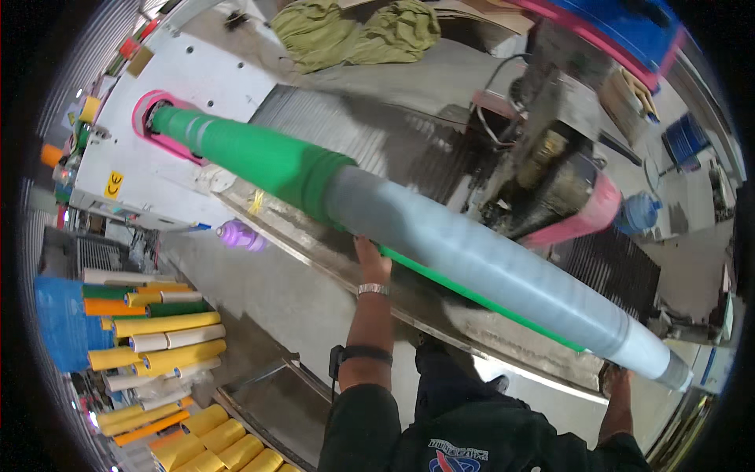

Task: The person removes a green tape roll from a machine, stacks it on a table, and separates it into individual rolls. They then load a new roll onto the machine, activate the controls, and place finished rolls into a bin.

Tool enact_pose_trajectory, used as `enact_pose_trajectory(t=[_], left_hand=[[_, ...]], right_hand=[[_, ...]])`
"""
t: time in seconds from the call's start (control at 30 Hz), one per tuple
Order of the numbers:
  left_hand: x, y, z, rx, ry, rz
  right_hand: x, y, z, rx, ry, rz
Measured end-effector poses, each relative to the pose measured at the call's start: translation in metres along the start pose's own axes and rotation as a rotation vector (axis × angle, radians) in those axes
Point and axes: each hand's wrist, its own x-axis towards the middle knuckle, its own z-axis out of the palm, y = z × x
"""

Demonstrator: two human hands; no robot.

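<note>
A long roller (472,250) slants across the view from the machine at upper left to the lower right. Its far left part is a green sleeve (263,157); the rest looks pale grey and shiny, as if wrapped. Along its near underside runs a narrow green strip (480,297). My left hand (373,263) is up against the roller's near side, close to where green meets grey, its fingers partly hidden under it. Near the right end, my right hand (619,383) holds the roller from below, most fingers out of sight.
A white machine housing (197,71) with a pink-rimmed slot takes the roller's left end. Beyond the roller stands a dark machine head (543,157) with a pink guard. A metal ledge (314,259) runs before me. Yellow rolls (185,354) are stacked at left, near a purple bottle (241,235).
</note>
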Motion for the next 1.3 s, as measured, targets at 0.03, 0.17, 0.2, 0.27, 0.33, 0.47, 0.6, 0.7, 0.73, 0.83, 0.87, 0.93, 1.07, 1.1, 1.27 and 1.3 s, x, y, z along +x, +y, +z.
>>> enact_pose_trajectory(t=[0.03, 0.17, 0.2, 0.27, 0.33, 0.47, 0.6, 0.7, 0.73, 0.83, 0.87, 0.93, 1.07, 1.1, 1.27, 1.3], left_hand=[[-0.007, -0.017, 0.003, -0.069, -0.063, -0.015], [-0.051, -0.073, -0.056, 0.589, -0.219, 0.292], [-0.065, -0.082, -0.025, 0.303, -0.215, 0.089], [-0.092, -0.078, 0.034, 0.171, -0.212, -0.046], [-0.116, -0.072, 0.088, 0.196, -0.224, -0.070], [-0.149, -0.091, 0.129, 0.266, -0.224, -0.059], [-0.189, -0.088, 0.135, 0.342, -0.188, -0.077], [-0.193, -0.096, 0.125, 0.364, -0.173, -0.111], [-0.191, -0.100, 0.118, 0.356, -0.169, -0.127], [-0.183, -0.100, 0.103, 0.345, -0.135, -0.161], [-0.182, -0.104, 0.097, 0.333, -0.125, -0.168], [-0.179, -0.105, 0.091, 0.313, -0.109, -0.184], [-0.171, -0.121, 0.087, 0.256, -0.102, -0.224], [-0.172, -0.120, 0.084, 0.248, -0.092, -0.223], [-0.185, -0.135, 0.092, 0.222, -0.085, -0.242], [-0.192, -0.139, 0.096, 0.228, -0.090, -0.242]], right_hand=[[0.009, -0.004, -0.002, -0.009, -0.031, -0.012], [0.035, -0.016, 0.009, -0.080, -0.201, -0.046], [0.041, -0.016, -0.006, -0.092, -0.192, -0.049], [0.056, -0.017, -0.028, -0.092, -0.198, -0.050], [0.069, -0.031, -0.053, -0.074, -0.221, -0.045], [0.102, -0.040, -0.083, -0.049, -0.255, 0.000], [0.113, -0.038, -0.108, -0.018, -0.303, 0.043], [0.110, -0.046, -0.120, -0.027, -0.337, 0.061], [0.109, -0.046, -0.119, -0.059, -0.342, 0.059], [0.097, -0.035, -0.103, -0.250, -0.324, 0.093], [0.090, -0.035, -0.105, -0.232, -0.344, 0.135], [0.080, -0.046, -0.103, 0.353, -0.508, 0.248], [0.097, -0.012, -0.130, 0.160, -0.717, 0.051], [0.094, -0.015, -0.124, 0.157, -0.723, 0.054], [0.072, -0.011, -0.096, -0.264, -0.398, -0.005], [0.070, -0.012, -0.104, -0.082, -0.591, 0.004]])
